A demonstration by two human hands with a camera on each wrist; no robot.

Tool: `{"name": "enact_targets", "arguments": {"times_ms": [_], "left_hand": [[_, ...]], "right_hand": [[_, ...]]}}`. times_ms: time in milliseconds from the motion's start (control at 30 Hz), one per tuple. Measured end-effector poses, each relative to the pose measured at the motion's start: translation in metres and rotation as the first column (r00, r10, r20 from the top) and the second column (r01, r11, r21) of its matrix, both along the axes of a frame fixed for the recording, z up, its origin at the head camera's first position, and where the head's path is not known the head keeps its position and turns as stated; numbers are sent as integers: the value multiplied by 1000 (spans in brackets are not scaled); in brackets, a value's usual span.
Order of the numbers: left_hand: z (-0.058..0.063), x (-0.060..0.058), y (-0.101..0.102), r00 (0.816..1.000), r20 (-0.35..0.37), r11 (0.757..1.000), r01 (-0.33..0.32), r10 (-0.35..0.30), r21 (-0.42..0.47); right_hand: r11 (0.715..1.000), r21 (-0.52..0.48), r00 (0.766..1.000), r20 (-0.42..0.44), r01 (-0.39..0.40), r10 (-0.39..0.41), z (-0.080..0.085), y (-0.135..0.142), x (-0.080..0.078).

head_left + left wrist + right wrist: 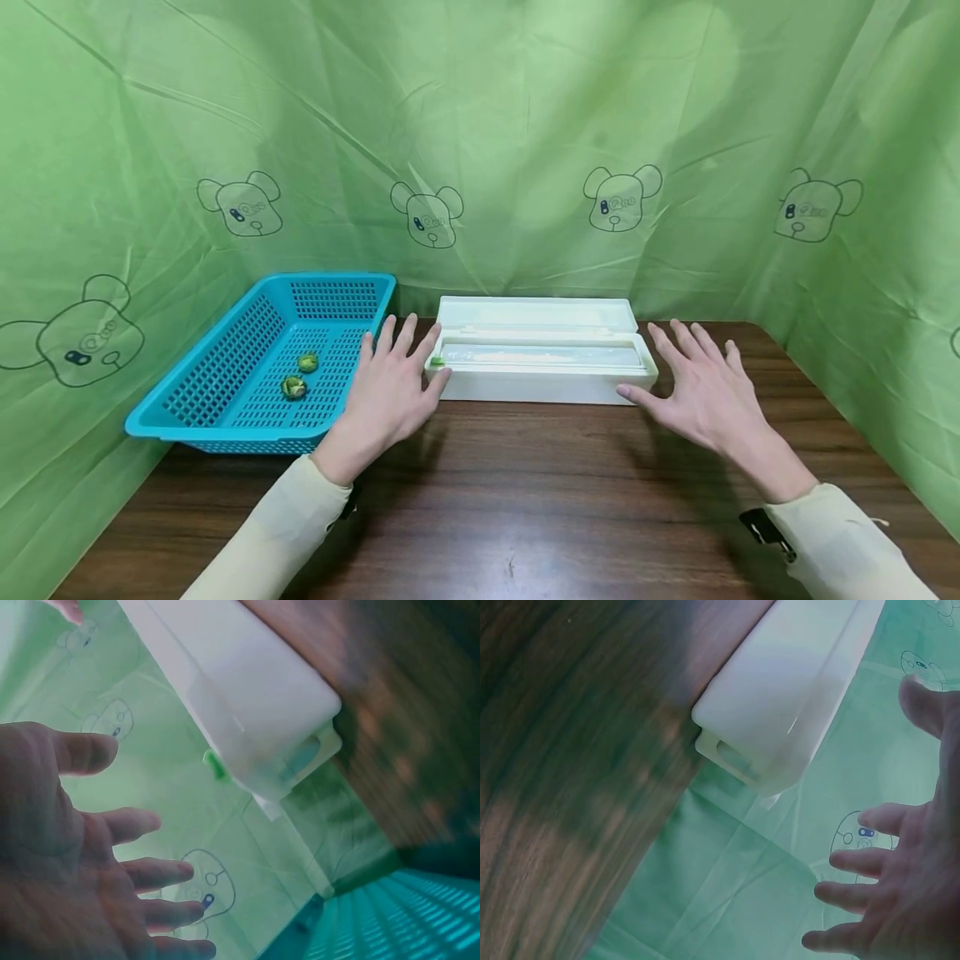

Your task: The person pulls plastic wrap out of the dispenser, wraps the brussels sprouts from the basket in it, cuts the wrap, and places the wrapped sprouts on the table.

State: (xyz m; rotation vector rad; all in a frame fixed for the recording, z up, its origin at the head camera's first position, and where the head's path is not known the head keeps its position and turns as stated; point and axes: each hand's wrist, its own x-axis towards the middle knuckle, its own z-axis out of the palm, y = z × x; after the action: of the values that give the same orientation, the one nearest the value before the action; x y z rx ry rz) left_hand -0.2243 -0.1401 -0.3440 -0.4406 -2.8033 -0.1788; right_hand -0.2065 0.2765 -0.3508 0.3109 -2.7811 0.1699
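1. Left hand (393,387): fingers spread wide, thumb out toward the box side. In the head view it sits between basket and box, overlapping the near edges of both; the left wrist view shows a gap between hand and box.
2. Right hand (708,396): also spread wide, at the box's right end, thumb pointing inward. Right wrist view shows it apart from the box too.
3. White box (540,387): long, narrow, lying lengthwise across the desk (510,517) between the two hands, toward the far edge. Lid (536,312) is tipped up at the back. Both wrist views show a cutout in the end face.
4. Inside the box: a pale, shiny strip (555,356) along its length; too glossy to make out exactly. Small green piece (437,361) at the left end, near the left thumb in the head view.
5. Blue basket (225,435): slatted plastic, left of the box, its right side partly behind the left hand. Two small round green items lie on its floor, near each other: one farther back (307,362), one nearer (294,387).
6. Backdrop: green sheet (517,125) with printed bear heads, behind the desk and at both sides.
7. Both sleeves (273,533) are pale.
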Motion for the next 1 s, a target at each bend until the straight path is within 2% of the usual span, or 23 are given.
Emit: {"name": "enact_targets", "arguments": {"times_ms": [167, 367, 600, 767, 1000], "left_hand": [[-5, -3, 6, 1000, -14, 1000, 26, -26, -7], [-13, -12, 13, 999, 0, 998, 38, -38, -49], [-20, -24, 15, 999, -1, 999, 52, -52, -10], [-24, -30, 16, 997, -39, 997, 73, -72, 37], [-28, -39, 17, 991, -85, 988, 109, -100, 107]], "right_hand": [[998, -31, 998, -41, -51, 49, -1, 0, -2], [988, -90, 988, -100, -125, 116, -1, -2, -9], [980, -100, 981, -110, -170, 159, -2, -1, -19], [970, -135, 979, -74, -201, 193, 1, 0, -30], [950, -210, 970, 29, -232, 243, 9, 1, -48]]}}
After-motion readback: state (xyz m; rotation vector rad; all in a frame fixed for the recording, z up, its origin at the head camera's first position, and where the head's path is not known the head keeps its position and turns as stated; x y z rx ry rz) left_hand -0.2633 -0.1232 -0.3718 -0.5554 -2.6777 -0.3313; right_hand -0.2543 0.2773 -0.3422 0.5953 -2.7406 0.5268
